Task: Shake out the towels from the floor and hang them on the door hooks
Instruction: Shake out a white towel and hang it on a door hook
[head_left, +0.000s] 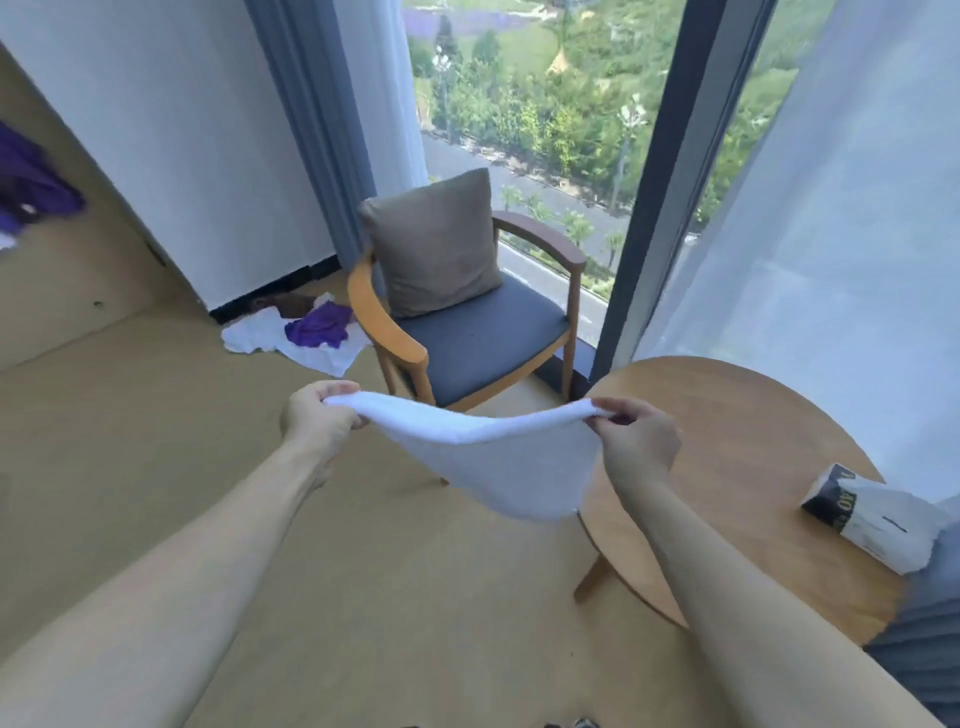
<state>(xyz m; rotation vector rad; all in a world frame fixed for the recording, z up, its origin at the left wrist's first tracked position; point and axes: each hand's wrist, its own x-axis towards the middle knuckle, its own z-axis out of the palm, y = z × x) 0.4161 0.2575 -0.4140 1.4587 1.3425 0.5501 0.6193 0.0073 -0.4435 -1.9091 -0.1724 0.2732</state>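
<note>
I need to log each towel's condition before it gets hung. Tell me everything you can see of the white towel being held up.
The white towel looks like soft terry cloth, plain and clean. It is stretched in the air between both hands: the left hand grips one top corner, the right hand pinches the other. Its top edge sags in the middle, and the body hangs below, clear of the floor, in front of the chair.

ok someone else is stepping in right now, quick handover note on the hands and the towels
Left hand grips one end of the white towel; right hand pinches the other end. It is stretched between them, in the air in front of the chair.
Done: this towel is off the floor.
Left: hang it; no door hooks are in view. White and purple cloths still lie on the floor beside the chair.
</note>
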